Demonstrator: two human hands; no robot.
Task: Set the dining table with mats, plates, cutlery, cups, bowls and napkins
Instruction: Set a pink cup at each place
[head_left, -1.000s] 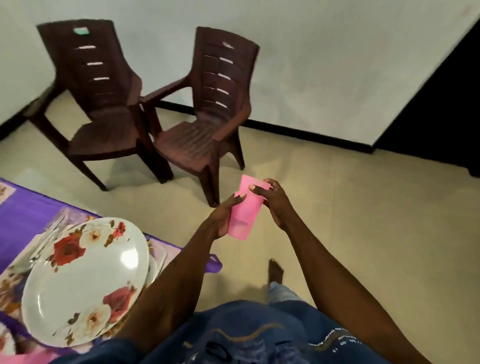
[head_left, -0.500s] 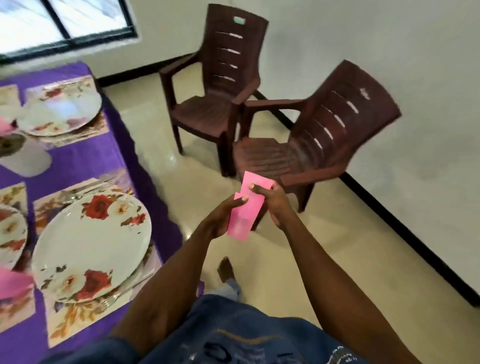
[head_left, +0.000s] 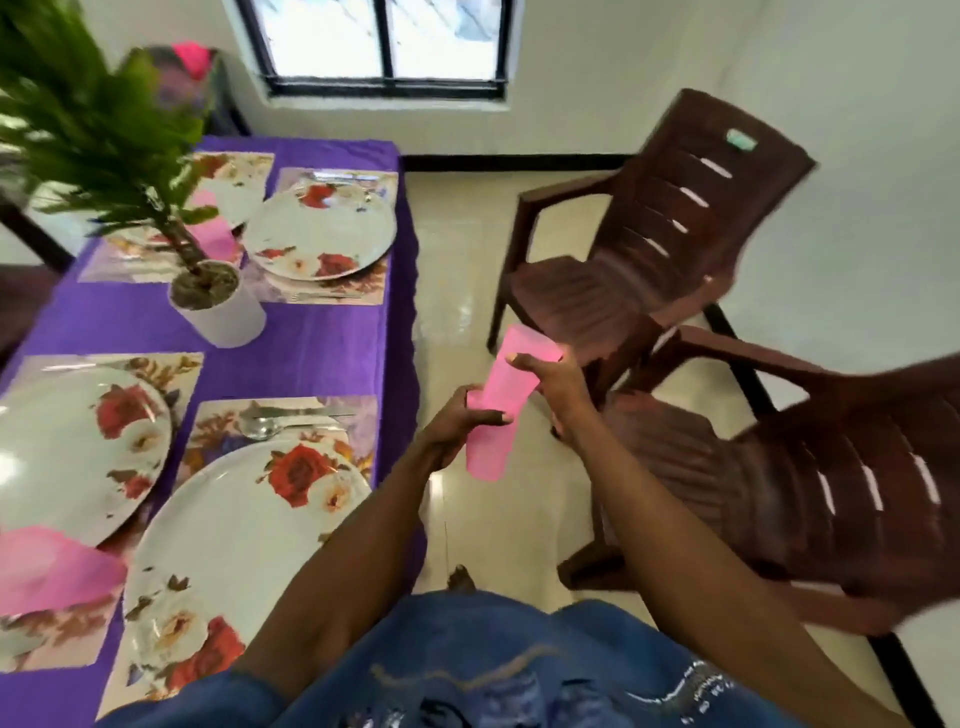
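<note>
I hold pink cups (head_left: 501, 400), nested one in another, over the floor to the right of the table. My left hand (head_left: 457, 426) grips the lower cup and my right hand (head_left: 553, 387) grips the upper one near its rim. On the purple tablecloth (head_left: 311, 343) lie several floral mats, each with a white flowered plate: a near plate (head_left: 234, 551), a left plate (head_left: 67, 441) and a far plate (head_left: 319, 231). A spoon and other cutlery (head_left: 291, 418) lie above the near plate. Another pink cup (head_left: 52, 566) stands at the left edge, and one more pink cup (head_left: 213, 228) behind the plant.
A potted green plant in a white pot (head_left: 221, 306) stands mid-table. Two brown plastic chairs, one far (head_left: 649, 249) and one near (head_left: 805, 483), stand on the tiled floor at the right. A window (head_left: 384, 41) is in the far wall.
My view has swung left, so more of the table, the plant and the window show. The nested pink cups stay in both hands, and look pulled slightly further apart.
</note>
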